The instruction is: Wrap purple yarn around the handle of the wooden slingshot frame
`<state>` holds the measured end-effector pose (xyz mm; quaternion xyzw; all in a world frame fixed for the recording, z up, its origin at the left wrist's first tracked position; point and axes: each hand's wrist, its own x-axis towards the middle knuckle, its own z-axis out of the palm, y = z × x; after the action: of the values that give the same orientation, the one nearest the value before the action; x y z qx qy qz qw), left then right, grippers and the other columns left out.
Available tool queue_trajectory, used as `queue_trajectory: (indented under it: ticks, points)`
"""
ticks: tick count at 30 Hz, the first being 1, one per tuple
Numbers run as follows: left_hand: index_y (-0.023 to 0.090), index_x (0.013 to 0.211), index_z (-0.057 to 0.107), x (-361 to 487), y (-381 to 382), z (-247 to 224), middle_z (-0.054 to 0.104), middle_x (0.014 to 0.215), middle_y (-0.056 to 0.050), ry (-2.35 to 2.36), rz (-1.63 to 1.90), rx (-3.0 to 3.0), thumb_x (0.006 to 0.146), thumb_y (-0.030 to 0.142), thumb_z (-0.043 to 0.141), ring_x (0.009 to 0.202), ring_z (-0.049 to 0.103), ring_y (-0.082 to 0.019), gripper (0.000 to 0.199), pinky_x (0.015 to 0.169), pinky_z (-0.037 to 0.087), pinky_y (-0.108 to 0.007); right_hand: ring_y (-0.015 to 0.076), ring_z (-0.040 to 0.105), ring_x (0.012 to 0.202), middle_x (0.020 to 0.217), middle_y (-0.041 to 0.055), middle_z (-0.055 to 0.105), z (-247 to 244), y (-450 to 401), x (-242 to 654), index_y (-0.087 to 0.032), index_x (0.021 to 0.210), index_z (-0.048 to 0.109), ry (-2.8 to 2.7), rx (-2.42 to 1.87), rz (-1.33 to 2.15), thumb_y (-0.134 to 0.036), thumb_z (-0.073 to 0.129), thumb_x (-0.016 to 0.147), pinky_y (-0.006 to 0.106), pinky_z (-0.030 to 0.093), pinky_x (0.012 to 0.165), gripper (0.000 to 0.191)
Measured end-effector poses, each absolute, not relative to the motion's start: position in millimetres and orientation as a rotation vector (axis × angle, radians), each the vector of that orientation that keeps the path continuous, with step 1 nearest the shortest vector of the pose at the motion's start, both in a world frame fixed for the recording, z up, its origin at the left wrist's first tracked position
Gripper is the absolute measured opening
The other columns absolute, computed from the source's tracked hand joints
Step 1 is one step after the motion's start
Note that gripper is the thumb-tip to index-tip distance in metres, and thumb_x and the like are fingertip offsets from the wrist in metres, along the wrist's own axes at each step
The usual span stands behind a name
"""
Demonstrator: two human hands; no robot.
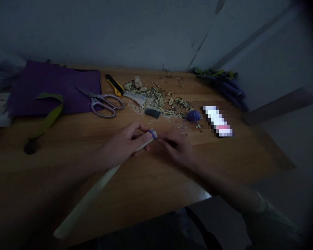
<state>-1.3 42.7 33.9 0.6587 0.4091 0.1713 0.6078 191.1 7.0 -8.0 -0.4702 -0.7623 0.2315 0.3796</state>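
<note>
My left hand [125, 144] is closed around a pale, peeled stick [87, 198], which slants from the lower left up to my fingers. Purple yarn [153, 134] is wound around the stick's upper end, under my left thumb tip. Beside that end, my right hand [177, 147] is closed, its thumb and forefinger pinched together on the yarn, though the strand between them is too fine to see clearly. Behind my right hand lies a ball of purple yarn [193, 116], with loose strands hanging towards that hand.
On the wooden table [135, 194] lie scissors [103, 103], a yellow utility knife [114, 85], a pile of shavings [156, 97], a purple bag [54, 86], a green strip [52, 116] and a lit phone [217, 121]. Purple-wrapped stems [229, 88] lie near the wall.
</note>
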Motion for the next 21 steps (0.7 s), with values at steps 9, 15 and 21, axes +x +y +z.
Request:
queue_trajectory:
  ticks: [9,15,21]
  points:
    - [0.02,0.09,0.046,-0.1,41.2,36.5,0.057,0.069,0.003,0.992,0.379,1.469,0.084,0.047,0.044,0.05,0.042,-0.007,0.029,0.047,0.034,-0.02,0.0052,0.04,0.042,0.051,-0.0039,0.05,2.6,-0.6,189.9,-0.016,0.081,0.064,-2.105,-1.164,0.214,-0.02,0.053,0.083,0.019,0.033,0.046,0.013]
    - [0.02,0.09,0.045,-1.1,41.2,33.3,0.057,0.069,0.003,1.029,0.307,1.515,0.083,0.051,0.041,0.053,0.046,-0.009,0.031,0.049,0.036,-0.021,0.0055,0.043,0.046,0.052,-0.0037,0.05,0.7,0.1,193.6,-0.015,0.077,0.061,-2.172,-1.107,0.049,-0.022,0.054,0.084,0.019,0.033,0.047,0.011]
    - [0.02,0.089,0.043,-1.9,40.1,30.3,0.054,0.069,0.004,1.026,0.204,1.523,0.082,0.052,0.04,0.051,0.042,-0.008,0.033,0.048,0.034,-0.021,0.0087,0.048,0.054,0.063,-0.0006,0.059,-1.9,3.4,198.6,-0.017,0.091,0.061,-2.304,-1.041,-0.058,-0.022,0.049,0.088,0.021,0.034,0.05,0.014]
